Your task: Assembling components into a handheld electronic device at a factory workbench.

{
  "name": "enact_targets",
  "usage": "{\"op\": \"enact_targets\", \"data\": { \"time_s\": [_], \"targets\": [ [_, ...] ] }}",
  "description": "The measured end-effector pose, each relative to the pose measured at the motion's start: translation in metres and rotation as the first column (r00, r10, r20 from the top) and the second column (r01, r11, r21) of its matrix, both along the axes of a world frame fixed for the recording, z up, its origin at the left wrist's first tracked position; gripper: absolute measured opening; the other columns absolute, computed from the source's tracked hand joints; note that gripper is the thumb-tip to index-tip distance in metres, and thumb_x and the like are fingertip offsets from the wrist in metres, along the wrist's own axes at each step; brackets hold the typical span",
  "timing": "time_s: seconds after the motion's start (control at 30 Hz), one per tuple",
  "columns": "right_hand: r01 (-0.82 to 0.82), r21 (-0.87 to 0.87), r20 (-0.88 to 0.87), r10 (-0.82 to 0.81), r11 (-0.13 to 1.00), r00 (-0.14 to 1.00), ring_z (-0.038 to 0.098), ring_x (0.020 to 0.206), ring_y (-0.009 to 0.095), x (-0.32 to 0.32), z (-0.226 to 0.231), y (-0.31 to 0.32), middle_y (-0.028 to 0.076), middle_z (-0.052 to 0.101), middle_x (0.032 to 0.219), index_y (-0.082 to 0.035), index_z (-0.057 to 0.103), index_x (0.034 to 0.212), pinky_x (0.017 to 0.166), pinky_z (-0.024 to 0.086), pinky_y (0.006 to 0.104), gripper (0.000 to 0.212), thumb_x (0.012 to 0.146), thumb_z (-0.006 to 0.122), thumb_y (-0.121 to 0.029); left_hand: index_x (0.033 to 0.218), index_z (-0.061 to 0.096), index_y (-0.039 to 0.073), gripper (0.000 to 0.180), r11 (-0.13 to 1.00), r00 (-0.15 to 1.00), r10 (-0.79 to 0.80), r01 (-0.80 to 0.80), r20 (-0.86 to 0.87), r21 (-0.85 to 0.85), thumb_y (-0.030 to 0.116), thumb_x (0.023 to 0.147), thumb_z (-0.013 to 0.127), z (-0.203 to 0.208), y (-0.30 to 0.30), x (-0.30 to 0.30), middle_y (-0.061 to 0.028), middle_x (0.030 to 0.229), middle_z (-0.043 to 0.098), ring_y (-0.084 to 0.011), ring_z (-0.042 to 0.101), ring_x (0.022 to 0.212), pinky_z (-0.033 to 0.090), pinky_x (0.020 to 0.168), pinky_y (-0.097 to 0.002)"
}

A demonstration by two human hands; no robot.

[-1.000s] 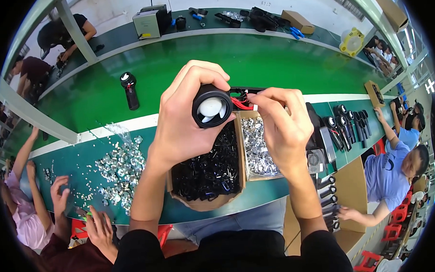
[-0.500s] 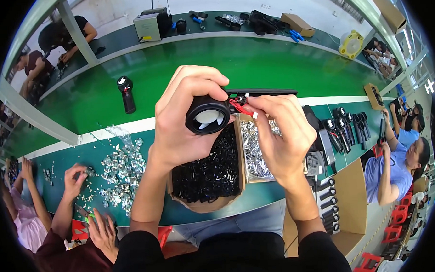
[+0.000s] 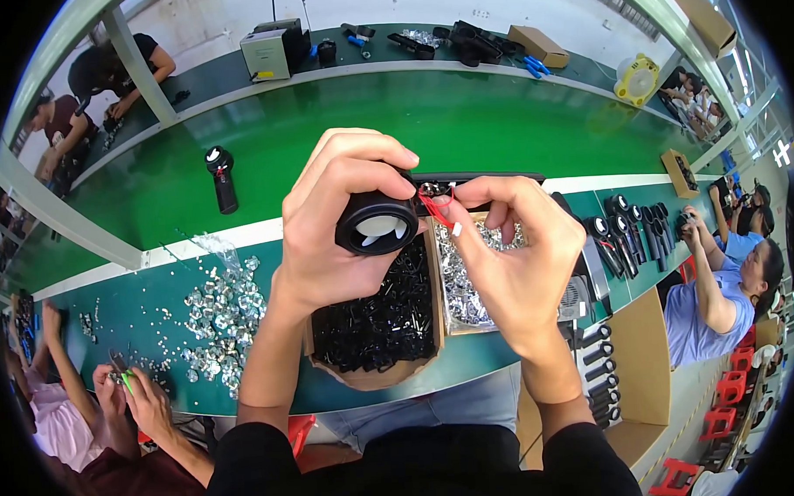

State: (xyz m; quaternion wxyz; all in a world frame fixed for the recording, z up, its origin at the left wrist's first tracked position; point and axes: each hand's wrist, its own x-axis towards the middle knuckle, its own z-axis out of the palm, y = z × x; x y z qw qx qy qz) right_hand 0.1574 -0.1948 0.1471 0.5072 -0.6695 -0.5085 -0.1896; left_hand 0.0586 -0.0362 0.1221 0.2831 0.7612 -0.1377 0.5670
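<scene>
My left hand (image 3: 319, 229) is wrapped round the round head of a black handheld fan (image 3: 379, 224), with pale blades showing in its opening. The fan's long dark handle reaches to the right, behind my right fingers. Red wires (image 3: 432, 208) come out beside the head and end in a small white plug (image 3: 456, 229). My right hand (image 3: 528, 256) has thumb and forefinger pinched at these wires; the exact grip is partly hidden. Both hands are above a cardboard box (image 3: 388, 379) of small black parts (image 3: 373, 327) and a tray of silver parts (image 3: 470, 285).
Another fan (image 3: 222, 180) lies on the green belt (image 3: 322, 102). Silver parts (image 3: 224, 315) are heaped at left, near a co-worker's hands (image 3: 140, 401) holding a green-handled tool. Several black fans (image 3: 628, 227) lie at right. An open carton (image 3: 637, 371) stands beside my right arm.
The fan head has dipped slightly, and my right fingers have shifted on the wires, with the white plug now lower. At left, the co-worker's hands have come together.
</scene>
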Motion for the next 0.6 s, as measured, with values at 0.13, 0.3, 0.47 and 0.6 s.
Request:
{"op": "enact_targets", "data": {
  "time_s": [0.13, 0.3, 0.47, 0.6],
  "targets": [
    [0.019, -0.067, -0.151, -0.029, 0.998, 0.988, 0.053, 0.054, 0.014, -0.003, -0.001, -0.003, 0.007, 0.071, 0.083, -0.001, 0.071, 0.086, 0.052, 0.044, 0.0264, 0.015, 0.074, 0.079, 0.004, 0.098, 0.063, 0.002, 0.043, 1.000, 1.000, -0.009, 0.009, 0.005, 0.020, -0.005, 0.061, 0.084, -0.001, 0.000, 0.001, -0.0153, 0.106, 0.068, -0.0318, 0.065, 0.095, 0.053, 0.081, -0.0380],
    [0.049, -0.038, -0.087, -0.052, 0.998, 0.995, 0.059, 0.055, 0.017, -0.015, 0.002, -0.001, 0.007, 0.071, 0.083, -0.001, 0.073, 0.088, 0.055, 0.050, 0.0309, 0.014, 0.077, 0.080, 0.003, 0.098, 0.063, 0.002, 0.045, 0.998, 0.999, -0.007, 0.005, -0.034, -0.057, -0.006, 0.060, 0.085, 0.001, -0.005, -0.003, -0.0150, 0.106, 0.068, -0.0300, 0.065, 0.095, 0.053, 0.081, -0.0363],
    [0.074, -0.222, 0.390, 0.018, 0.972, 0.921, 0.066, 0.076, 0.021, 0.007, -0.002, -0.003, 0.005, 0.063, 0.088, -0.005, 0.067, 0.095, 0.056, 0.052, 0.0359, 0.019, 0.077, 0.073, -0.005, 0.100, 0.062, 0.003, 0.050, 0.988, 0.979, -0.046, 0.015, -0.198, -0.154, -0.006, 0.058, 0.087, 0.004, -0.003, -0.005, -0.0127, 0.105, 0.066, -0.0266, 0.067, 0.095, 0.054, 0.084, -0.0338],
    [0.131, -0.339, 0.463, 0.044, 0.931, 0.886, 0.068, 0.072, 0.023, 0.007, 0.009, -0.006, 0.007, 0.067, 0.088, -0.004, 0.068, 0.094, 0.056, 0.051, 0.0344, 0.022, 0.075, 0.077, -0.001, 0.101, 0.062, 0.003, 0.052, 0.979, 0.960, -0.091, 0.038, -0.266, -0.199, -0.007, 0.057, 0.087, 0.005, 0.001, -0.008, -0.0111, 0.105, 0.066, -0.0258, 0.067, 0.097, 0.054, 0.085, -0.0337]
  ]
}}
